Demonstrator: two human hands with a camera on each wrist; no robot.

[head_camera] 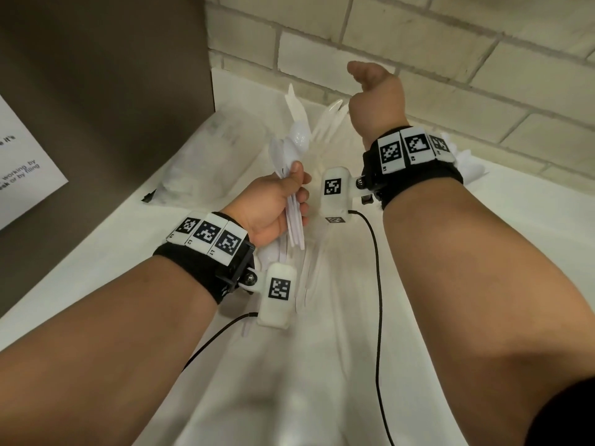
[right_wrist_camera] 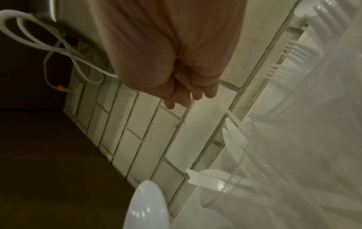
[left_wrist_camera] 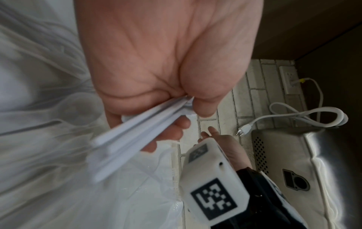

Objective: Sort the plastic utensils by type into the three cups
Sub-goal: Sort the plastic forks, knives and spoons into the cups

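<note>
My left hand point(head_camera: 273, 207) grips a bundle of white plastic spoons point(head_camera: 291, 156) by the handles, bowls up; the left wrist view shows the handles point(left_wrist_camera: 137, 136) pinched between thumb and fingers. My right hand point(head_camera: 375, 91) is raised near the brick wall, its fingers point(right_wrist_camera: 182, 96) hanging loosely and holding nothing. Clear cups stand along the wall: one with knives point(right_wrist_camera: 233, 136), one with forks point(right_wrist_camera: 293, 52), and a nearer one point(right_wrist_camera: 215, 182) with a knife tip showing. More loose white utensils point(head_camera: 309, 275) lie on the counter under my left wrist.
A clear plastic bag point(head_camera: 219, 149) lies at the back left of the white counter point(head_camera: 483, 252). A brown panel point(head_camera: 112, 91) borders the counter's left side. A white cable with a plug point(left_wrist_camera: 243, 131) and a metal appliance point(left_wrist_camera: 293, 155) sit by the wall.
</note>
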